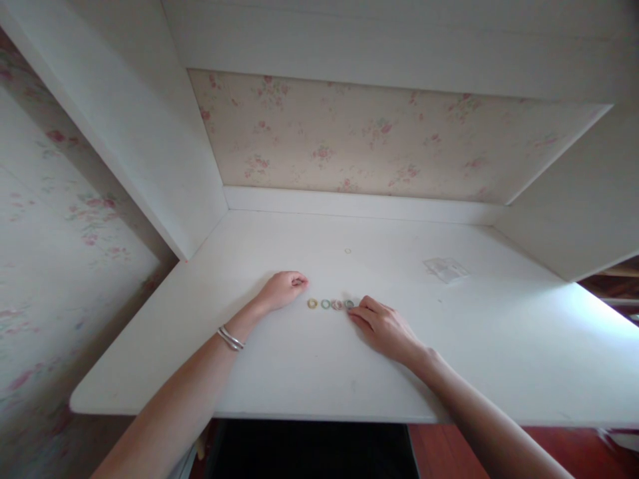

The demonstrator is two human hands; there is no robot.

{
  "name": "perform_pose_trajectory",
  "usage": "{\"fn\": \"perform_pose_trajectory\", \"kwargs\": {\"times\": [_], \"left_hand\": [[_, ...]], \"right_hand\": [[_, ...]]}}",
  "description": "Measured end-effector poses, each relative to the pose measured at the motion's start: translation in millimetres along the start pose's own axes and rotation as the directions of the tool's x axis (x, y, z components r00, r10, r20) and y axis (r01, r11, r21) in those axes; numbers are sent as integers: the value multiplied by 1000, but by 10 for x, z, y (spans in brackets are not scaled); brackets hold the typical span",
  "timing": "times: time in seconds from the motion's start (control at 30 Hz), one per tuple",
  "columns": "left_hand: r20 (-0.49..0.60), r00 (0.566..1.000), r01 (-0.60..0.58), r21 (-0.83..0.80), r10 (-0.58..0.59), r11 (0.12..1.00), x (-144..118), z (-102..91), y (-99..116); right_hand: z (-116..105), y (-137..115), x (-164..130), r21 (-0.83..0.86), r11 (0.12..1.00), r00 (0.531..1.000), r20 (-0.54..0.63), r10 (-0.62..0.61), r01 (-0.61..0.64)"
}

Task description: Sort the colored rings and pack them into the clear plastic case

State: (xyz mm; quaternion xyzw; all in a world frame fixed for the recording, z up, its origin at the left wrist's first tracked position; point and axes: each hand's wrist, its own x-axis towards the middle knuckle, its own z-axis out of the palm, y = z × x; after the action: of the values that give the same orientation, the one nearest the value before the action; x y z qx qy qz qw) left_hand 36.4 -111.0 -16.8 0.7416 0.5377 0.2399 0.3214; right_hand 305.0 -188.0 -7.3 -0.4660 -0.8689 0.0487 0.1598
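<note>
White desk (299, 372), small round rings (330, 304)

Row of rings (330, 304) on the desk (299, 372) between the hands, lone ring (348, 251) behind, clear packet (446, 269) far right.

White desk (299, 372), floral wallpaper (349, 140)

You have a single view, worn on your head, looking forward and down at the white desk (309, 372) from close above its near edge. It faces the floral back wall (359, 140) of the alcove, with your forearms entering from below.
</note>
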Motion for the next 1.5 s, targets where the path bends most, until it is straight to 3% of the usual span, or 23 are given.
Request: {"fn": "perform_pose_trajectory", "kwargs": {"times": [0.13,0.5,0.77,1.13,1.33,1.5], "left_hand": [[-7,1000,0,8,0,1000,-2,3,-1],[-3,1000,-16,49,16,999,-10,2,3],[2,1000,-15,42,15,999,-13,-5,22],[16,1000,14,-22,-13,1000,-18,-23,32],[33,999,39,-97,-35,995,51,-37,130],[41,989,-142,82,139,986,409,119,357]], "right_hand": [[-10,5,32,5,1000,999,42,3,-4],[28,-50,28,-172,981,993,87,-78,92],[-45,37,80,-84,996,1000,-17,-15,14],[8,114,149,2,1000,999,-28,-19,19],[-125,155,98,174,984,983,-174,65,-35],[-112,321,82,312,940,913,-327,244,-139]]}}
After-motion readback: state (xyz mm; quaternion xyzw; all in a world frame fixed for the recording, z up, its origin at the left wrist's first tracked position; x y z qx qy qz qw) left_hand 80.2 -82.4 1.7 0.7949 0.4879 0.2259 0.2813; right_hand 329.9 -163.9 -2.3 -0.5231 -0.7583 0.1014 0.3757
